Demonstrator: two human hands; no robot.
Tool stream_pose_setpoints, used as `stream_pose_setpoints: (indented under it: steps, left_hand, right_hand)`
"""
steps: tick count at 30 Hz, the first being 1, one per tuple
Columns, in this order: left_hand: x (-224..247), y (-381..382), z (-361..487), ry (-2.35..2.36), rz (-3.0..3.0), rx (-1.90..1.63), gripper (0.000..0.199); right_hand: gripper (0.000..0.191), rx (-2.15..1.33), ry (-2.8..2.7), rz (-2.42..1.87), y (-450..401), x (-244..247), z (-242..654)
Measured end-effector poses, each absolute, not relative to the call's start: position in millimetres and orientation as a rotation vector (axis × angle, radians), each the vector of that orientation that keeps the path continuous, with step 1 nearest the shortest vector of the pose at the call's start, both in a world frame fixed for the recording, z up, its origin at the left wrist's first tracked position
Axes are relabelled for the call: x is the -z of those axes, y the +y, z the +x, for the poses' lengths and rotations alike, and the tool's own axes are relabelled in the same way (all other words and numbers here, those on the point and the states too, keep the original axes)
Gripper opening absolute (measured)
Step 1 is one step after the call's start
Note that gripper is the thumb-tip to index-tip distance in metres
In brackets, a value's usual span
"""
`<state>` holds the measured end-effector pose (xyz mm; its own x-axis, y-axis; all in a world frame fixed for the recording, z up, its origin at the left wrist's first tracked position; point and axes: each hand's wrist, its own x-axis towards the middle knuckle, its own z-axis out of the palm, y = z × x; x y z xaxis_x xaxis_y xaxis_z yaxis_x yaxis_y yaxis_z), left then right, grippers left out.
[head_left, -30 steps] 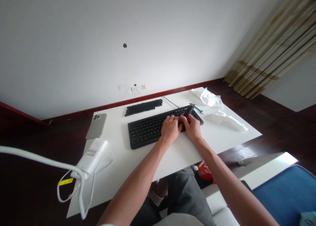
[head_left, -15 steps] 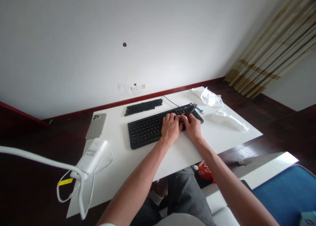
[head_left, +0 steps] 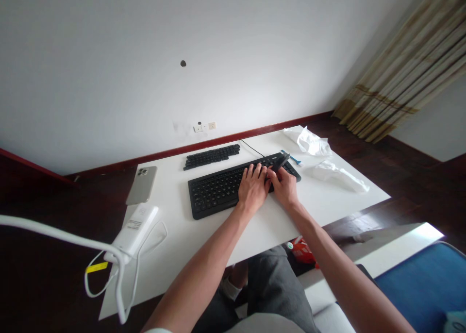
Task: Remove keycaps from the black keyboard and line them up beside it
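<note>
White table (head_left: 171,187): keys (head_left: 211,157) set out beyond keyboard (head_left: 214,192), remainder unclear.
Right hand (head_left: 286,188) grips tool (head_left: 281,161); left hand (head_left: 252,188) spread, unclenched.

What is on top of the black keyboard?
On the keyboard lies the left hand, fingers spread; beside it, the right hand holds a dark tool over its right part. The keys directly beneath the hands are covered and cannot be seen.
</note>
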<state>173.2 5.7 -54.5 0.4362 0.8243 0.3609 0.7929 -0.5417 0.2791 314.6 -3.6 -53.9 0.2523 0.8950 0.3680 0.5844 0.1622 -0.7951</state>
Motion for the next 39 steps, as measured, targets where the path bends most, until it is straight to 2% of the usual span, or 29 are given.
stream_pose_setpoints:
  steps: [8,18,22,28,39]
  left_hand:
    - [56,6,174,1.464,2.599,-0.724,0.049]
    - [55,8,171,1.429,2.571,-0.787,0.046]
    - [51,10,165,1.365,2.514,-0.811,0.037]
    - [49,11,161,1.308,2.478,-0.897,0.014]
    - [47,6,162,1.345,2.555,-0.845,0.012]
  right_hand:
    - [0.04,-0.423,-1.4,-1.49,-4,56,315]
    - [0.048,-0.355,-1.24,-1.532,-1,52,316]
    - [0.044,-0.352,-1.227,-1.558,1,54,318]
    - [0.042,-0.36,-1.256,-1.585,1,53,319]
    - [0.044,-0.375,-1.342,-1.616,-2,53,319]
